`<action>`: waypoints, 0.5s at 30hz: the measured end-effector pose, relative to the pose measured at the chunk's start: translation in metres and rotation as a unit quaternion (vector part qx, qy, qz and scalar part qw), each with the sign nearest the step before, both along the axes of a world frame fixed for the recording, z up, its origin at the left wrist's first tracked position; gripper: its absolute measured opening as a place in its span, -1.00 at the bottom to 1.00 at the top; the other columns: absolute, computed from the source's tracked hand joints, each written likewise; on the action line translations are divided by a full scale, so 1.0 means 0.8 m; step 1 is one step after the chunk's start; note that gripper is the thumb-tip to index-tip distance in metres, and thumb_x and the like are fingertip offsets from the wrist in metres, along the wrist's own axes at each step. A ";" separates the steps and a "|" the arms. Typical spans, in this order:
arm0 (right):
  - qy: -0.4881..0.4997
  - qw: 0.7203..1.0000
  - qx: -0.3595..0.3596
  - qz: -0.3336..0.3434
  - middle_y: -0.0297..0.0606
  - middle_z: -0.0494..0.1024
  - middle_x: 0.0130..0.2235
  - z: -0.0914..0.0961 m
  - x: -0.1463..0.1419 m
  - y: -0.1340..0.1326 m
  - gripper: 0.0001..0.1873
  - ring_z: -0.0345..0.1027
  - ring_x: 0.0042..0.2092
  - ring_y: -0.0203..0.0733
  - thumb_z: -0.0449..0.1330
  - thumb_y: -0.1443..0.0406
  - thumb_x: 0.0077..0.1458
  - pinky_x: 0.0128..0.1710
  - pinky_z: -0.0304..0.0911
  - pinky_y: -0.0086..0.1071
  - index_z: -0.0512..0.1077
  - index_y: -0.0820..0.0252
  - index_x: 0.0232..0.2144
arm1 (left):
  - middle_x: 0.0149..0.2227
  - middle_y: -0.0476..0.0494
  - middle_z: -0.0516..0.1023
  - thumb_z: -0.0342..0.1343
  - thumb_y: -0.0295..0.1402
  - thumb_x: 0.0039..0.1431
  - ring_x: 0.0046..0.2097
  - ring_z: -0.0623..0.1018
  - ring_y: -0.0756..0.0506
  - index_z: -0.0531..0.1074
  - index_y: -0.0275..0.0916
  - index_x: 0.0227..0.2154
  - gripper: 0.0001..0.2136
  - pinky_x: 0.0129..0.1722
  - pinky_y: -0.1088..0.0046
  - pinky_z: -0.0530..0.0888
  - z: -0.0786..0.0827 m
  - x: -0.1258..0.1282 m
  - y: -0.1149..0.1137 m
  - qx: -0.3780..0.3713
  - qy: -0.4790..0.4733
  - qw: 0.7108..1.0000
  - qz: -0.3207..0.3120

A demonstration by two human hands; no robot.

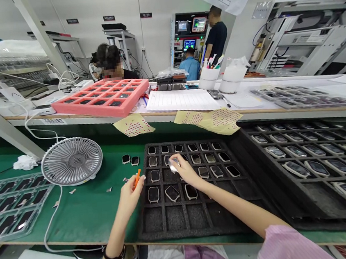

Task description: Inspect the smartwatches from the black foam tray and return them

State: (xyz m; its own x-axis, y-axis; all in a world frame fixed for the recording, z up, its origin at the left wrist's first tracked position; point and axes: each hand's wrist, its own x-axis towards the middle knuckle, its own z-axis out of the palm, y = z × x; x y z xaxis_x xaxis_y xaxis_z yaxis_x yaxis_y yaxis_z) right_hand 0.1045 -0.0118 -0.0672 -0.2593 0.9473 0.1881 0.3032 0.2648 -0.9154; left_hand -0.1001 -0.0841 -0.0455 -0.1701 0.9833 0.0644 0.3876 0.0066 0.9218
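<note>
My left hand [129, 196] pinches a small orange tool [137, 177] just left of a black foam tray [170, 222]. My right hand [186, 171] reaches over the tray's middle and holds a small shiny watch case [173, 165] between its fingertips. The tray's pockets hold several watch cases [172, 192], some dark, some pale-rimmed; its front rows are bare. Two loose cases [130, 159] lie on the green mat [92, 212] left of the tray.
A small white fan [72, 160] stands at left with its cable trailing. Clear plastic trays [10, 204] lie far left, a large black tray of cases [312, 160] at right. A pink tray [103, 96], papers and cups sit on the shelf behind. Other people work beyond.
</note>
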 end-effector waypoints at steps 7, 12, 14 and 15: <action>-0.141 0.987 0.071 0.021 -0.15 0.43 -0.21 -0.009 0.010 -0.001 -0.94 0.28 -0.07 0.00 0.10 0.33 0.12 0.00 0.16 -0.09 0.36 0.15 -0.30 | -0.41 -0.20 0.59 -0.05 -0.03 0.12 -0.35 0.59 -0.25 0.40 -0.20 -0.35 -0.67 -0.43 0.43 0.36 -0.020 -0.045 0.000 -0.083 0.225 0.969 0.054; -0.299 0.951 0.065 -0.051 0.00 0.44 -0.20 -0.003 0.048 -0.007 -0.85 0.30 -0.08 0.08 0.03 0.37 0.16 -0.10 0.23 -0.10 0.34 0.20 -0.22 | -0.28 -0.24 0.60 -0.13 0.01 0.17 -0.28 0.60 -0.24 0.34 -0.22 -0.17 -0.59 -0.34 0.37 0.42 -0.016 -0.034 -0.003 -0.080 0.183 0.977 0.075; -0.296 0.953 0.049 -0.051 0.02 0.46 -0.21 -0.009 0.056 -0.009 -0.85 0.29 -0.06 0.11 0.07 0.38 0.12 -0.11 0.23 -0.11 0.35 0.21 -0.22 | -0.29 -0.21 0.59 -0.14 -0.03 0.19 -0.31 0.58 -0.20 0.35 -0.22 -0.20 -0.62 -0.34 0.37 0.41 -0.017 -0.026 -0.002 -0.062 0.156 0.984 0.052; -0.290 0.955 0.045 -0.049 0.02 0.46 -0.20 -0.013 0.058 -0.009 -0.84 0.29 -0.05 0.11 0.10 0.37 0.10 -0.11 0.23 -0.12 0.35 0.21 -0.22 | -0.31 -0.19 0.58 -0.15 -0.06 0.19 -0.32 0.56 -0.18 0.37 -0.22 -0.21 -0.64 -0.34 0.39 0.40 -0.017 -0.021 -0.001 -0.049 0.144 0.988 0.039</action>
